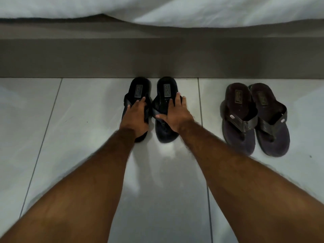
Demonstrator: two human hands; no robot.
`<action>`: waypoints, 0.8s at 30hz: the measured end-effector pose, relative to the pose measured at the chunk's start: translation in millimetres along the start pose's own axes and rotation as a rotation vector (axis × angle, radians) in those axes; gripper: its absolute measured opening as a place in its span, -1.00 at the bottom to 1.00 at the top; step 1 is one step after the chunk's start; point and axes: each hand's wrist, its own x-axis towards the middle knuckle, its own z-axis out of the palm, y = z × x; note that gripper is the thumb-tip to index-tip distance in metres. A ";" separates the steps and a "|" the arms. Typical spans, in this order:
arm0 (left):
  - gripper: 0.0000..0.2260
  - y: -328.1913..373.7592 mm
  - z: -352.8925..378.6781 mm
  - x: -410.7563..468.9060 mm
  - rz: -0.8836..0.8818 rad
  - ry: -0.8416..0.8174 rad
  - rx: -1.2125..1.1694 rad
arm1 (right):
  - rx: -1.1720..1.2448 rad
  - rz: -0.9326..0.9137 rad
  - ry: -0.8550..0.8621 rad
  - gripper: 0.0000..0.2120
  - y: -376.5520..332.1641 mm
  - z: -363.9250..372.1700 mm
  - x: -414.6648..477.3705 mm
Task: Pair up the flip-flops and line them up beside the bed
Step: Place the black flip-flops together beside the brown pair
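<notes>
From the head view we see our left hand (pixel 135 118) with fingers curled around the strap of the left black flip-flop (pixel 138 92), and our right hand (pixel 175 116) with fingers spread flat over the right black flip-flop (pixel 166 106). Both lie on the floor (pixel 87 111) against the bed's base edge (pixel 157 58); the brown pair (pixel 254 118) sits well apart, rightward.
</notes>
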 end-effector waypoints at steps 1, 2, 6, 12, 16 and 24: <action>-0.17 -0.7 -2.8 5.1 -0.008 -0.036 0.002 | -0.011 0.003 -0.003 -0.04 -0.1 0.2 1.3; -0.15 -1.3 -4.6 8.5 -0.015 -0.061 0.000 | -0.016 0.007 -0.001 -0.04 0.1 0.6 1.4; -0.15 -1.8 -4.5 10.6 -0.030 -0.091 -0.004 | -0.039 0.006 0.012 -0.06 2.3 1.4 -0.6; -0.17 2.4 -4.5 -2.4 -0.033 -0.071 0.001 | -0.024 0.023 -0.008 -0.07 1.2 4.7 -16.8; -0.21 1.0 5.7 -28.6 -0.017 0.006 -0.013 | -0.025 0.010 -0.008 -0.07 4.7 13.3 -35.8; -0.19 1.1 3.1 -41.2 0.044 -0.062 0.087 | 0.035 -0.009 -0.072 -0.06 7.0 6.3 -48.0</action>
